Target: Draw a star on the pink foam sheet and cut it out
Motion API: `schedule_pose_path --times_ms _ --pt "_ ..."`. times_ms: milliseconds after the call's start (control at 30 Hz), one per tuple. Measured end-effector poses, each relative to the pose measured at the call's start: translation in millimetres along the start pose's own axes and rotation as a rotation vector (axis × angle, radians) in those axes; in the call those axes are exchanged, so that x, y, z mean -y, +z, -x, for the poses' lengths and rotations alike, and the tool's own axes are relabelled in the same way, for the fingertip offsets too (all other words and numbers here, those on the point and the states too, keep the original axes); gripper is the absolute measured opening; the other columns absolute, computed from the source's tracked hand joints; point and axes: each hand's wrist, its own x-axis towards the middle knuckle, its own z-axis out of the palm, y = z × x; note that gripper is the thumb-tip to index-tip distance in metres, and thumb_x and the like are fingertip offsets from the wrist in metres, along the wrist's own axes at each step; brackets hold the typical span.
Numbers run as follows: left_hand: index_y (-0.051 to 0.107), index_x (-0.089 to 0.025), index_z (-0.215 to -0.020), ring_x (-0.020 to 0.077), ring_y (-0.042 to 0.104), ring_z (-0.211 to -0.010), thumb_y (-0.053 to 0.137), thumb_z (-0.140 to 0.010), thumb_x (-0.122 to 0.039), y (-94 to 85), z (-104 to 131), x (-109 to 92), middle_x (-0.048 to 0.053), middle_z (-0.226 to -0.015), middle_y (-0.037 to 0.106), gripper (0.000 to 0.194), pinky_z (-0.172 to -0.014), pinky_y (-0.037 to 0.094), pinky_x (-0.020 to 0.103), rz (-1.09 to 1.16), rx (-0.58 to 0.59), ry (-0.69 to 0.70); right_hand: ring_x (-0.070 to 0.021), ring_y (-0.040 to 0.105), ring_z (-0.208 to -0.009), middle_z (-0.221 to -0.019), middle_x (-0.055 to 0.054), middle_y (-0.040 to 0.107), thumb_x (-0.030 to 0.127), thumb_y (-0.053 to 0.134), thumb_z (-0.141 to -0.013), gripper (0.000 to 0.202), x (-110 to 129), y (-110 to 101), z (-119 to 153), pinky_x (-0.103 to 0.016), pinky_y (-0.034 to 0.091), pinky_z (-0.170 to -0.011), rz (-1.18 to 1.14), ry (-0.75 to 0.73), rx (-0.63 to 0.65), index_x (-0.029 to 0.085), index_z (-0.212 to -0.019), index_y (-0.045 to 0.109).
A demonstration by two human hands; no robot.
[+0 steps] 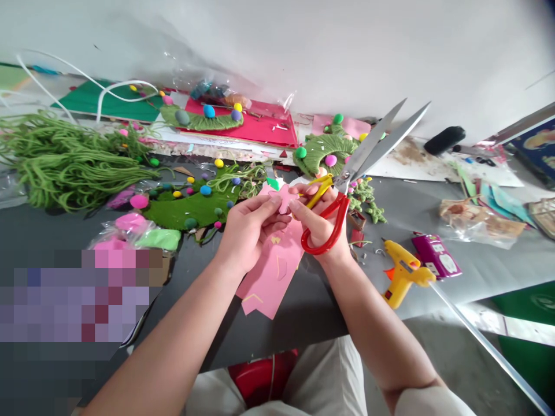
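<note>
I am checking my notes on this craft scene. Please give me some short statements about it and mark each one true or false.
1. The right hand holds scissors with red and yellow handles. True.
2. The scissor blades are fully shut. False: they stand slightly apart, pointing up and away.
3. Both hands pinch a small pink cut-out; the left hand is on its left side. True.
4. The yellow glue gun is in the left hand. False: it lies on the table, right of the right forearm.
5. The green yarn bundle lies at the far left. True.
</note>
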Motion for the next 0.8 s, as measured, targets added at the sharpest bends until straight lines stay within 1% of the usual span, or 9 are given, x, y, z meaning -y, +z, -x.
schedule_pose_path --times_ms 133,233,300,400,500,667,800 --pt "0.078 -0.017 -0.081 0.0099 0.073 -0.065 0.093 -0.072 -0.034 -0.3 1 -1 0.001 -0.075 0.076 0.024 -0.065 0.059 0.017 0.000 0.011 -0.016 -0.0120 0.063 -0.076 -0.104 0.000 0.069 0.027 0.085 -0.080 0.037 -1 1 0 -0.030 0.057 -0.073 0.003 -0.023 -0.004 0.025 -0.094 0.051" --pt "0.078 -0.016 -0.081 0.0099 0.072 -0.063 0.092 -0.075 -0.034 0.0 2 -1 0.001 -0.071 0.074 0.023 -0.062 0.058 0.018 -0.023 0.054 -0.019 -0.0120 0.065 -0.074 -0.100 0.000 0.070 0.025 0.085 -0.081 0.036 -1 1 -1 -0.031 0.059 -0.074 -0.043 -0.040 -0.003 0.025 -0.093 0.051" --pt "0.078 -0.016 -0.080 0.0101 0.071 -0.061 0.091 -0.075 -0.034 0.2 3 -2 0.001 -0.071 0.073 0.022 -0.060 0.057 0.019 -0.044 0.082 -0.025 -0.0125 0.067 -0.072 -0.099 0.001 0.070 0.025 0.085 -0.082 0.036 -1 -1 -2 -0.033 0.060 -0.075 -0.060 -0.032 0.022 0.025 -0.093 0.051" --pt "0.079 -0.017 -0.081 0.0113 0.070 -0.060 0.090 -0.075 -0.035 -0.1 3 -4 0.002 -0.072 0.074 0.022 -0.058 0.056 0.021 -0.079 0.087 -0.037 -0.0130 0.067 -0.070 -0.097 0.002 0.069 0.026 0.086 -0.082 0.036 1 -4 -4 -0.034 0.060 -0.074 -0.041 -0.018 0.061 0.026 -0.093 0.051" --pt "0.079 -0.017 -0.081 0.0117 0.069 -0.060 0.089 -0.076 -0.037 -1.5 3 -5 0.003 -0.072 0.074 0.023 -0.059 0.056 0.021 -0.131 0.100 -0.032 -0.0136 0.066 -0.073 -0.097 0.001 0.070 0.027 0.086 -0.081 0.035 2 -7 -5 -0.034 0.059 -0.074 -0.004 -0.030 0.075 0.026 -0.094 0.053" --pt "0.081 -0.018 -0.080 0.0118 0.068 -0.063 0.085 -0.083 -0.036 -5.3 2 -5 0.003 -0.074 0.075 0.019 -0.060 0.055 0.022 -0.245 0.124 0.077 -0.0155 0.065 -0.082 -0.099 -0.001 0.070 0.030 0.087 -0.080 0.036 0 -10 -5 -0.034 0.057 -0.076 0.063 -0.037 0.068 0.026 -0.094 0.054" --pt "0.081 -0.019 -0.080 0.0125 0.068 -0.064 0.083 -0.085 -0.034 -7.4 3 -6 0.003 -0.075 0.075 0.016 -0.061 0.056 0.023 -0.287 0.134 0.131 -0.0159 0.067 -0.085 -0.100 0.000 0.071 0.027 0.086 -0.080 0.034 0 -11 -6 -0.034 0.058 -0.079 0.044 -0.042 0.085 0.026 -0.094 0.055"
